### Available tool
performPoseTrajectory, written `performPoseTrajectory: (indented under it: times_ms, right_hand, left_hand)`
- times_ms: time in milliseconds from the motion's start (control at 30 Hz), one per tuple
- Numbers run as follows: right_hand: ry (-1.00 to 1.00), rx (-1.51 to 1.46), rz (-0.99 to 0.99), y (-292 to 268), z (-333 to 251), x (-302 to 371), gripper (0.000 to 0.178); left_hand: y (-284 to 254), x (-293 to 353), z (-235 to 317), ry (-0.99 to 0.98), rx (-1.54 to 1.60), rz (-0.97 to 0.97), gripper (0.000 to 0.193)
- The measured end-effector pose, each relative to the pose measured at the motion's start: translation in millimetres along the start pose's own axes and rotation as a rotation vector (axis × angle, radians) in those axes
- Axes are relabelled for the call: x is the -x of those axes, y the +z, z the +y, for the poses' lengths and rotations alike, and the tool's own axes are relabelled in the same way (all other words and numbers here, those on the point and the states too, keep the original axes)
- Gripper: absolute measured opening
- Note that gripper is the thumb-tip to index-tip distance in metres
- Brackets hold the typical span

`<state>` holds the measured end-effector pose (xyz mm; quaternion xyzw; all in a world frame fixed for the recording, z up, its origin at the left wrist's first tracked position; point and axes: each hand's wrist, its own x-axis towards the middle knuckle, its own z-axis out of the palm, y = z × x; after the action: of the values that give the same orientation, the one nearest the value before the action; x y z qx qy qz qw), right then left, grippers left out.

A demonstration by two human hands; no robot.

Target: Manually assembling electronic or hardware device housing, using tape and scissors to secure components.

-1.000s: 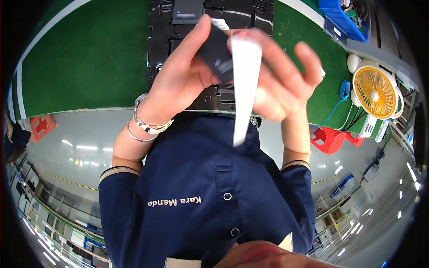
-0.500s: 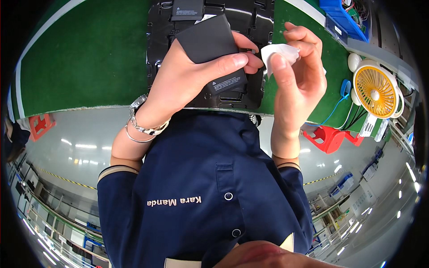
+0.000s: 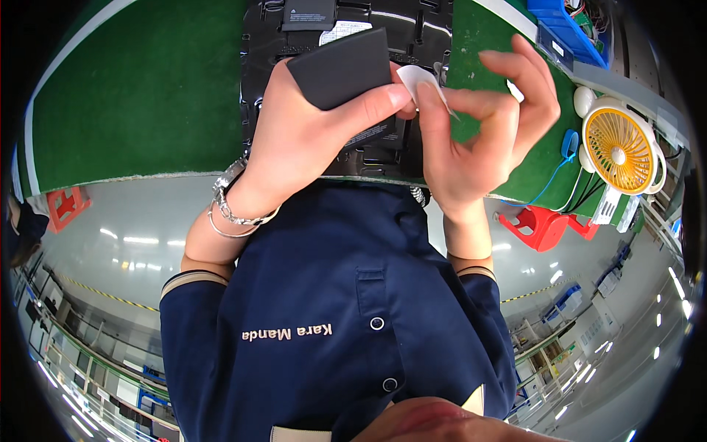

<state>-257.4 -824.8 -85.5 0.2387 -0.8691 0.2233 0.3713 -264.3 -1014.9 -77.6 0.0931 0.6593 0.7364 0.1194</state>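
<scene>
My left hand (image 3: 302,144) is closed round a flat black rectangular case (image 3: 342,70), tilted above a glossy black plastic tray (image 3: 431,37). Between thumb and index finger, my right hand (image 3: 479,140) pinches a thin white wipe (image 3: 417,76), close to the case's right edge and the left fingertips. The other right fingers are spread. A similar black case with small print (image 3: 309,15) lies at the tray's far side. Another black case (image 3: 383,136) shows partly below my left hand. Between them, a white printed label (image 3: 345,31) sits in the tray.
The tray rests on a green table mat (image 3: 140,96). At the right stand a white fan with a yellow grille (image 3: 617,147) and a blue clip with a cord (image 3: 568,145). A blue bin (image 3: 571,29) with wired parts is at the far right. Red stools (image 3: 541,228) stand below the table edge.
My right hand has moved left with the wipe, up to the case's right edge, and its outer fingers have spread. The case has shifted slightly, uncovering more of the label.
</scene>
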Motion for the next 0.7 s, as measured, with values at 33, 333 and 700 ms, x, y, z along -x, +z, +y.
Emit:
performPoseTrajectory:
  times_ms: [33, 333, 700]
  right_hand:
    - [-0.066, 0.067, 0.063, 2, -4, -4, 0.024]
    - [-0.015, -0.183, 0.13, -17, -9, 5, 0.022]
    - [-0.165, 0.009, 0.093, -19, -17, 16, 0.027]
  left_hand:
    - [-1, -3, -2, -0.005, 0.026, -0.021, 0.012]
    - [3, 0, -1, -0.19, 0.268, -0.016, 0.01]
    - [5, 2, -3, -0.135, 0.205, -0.021, 0.011]
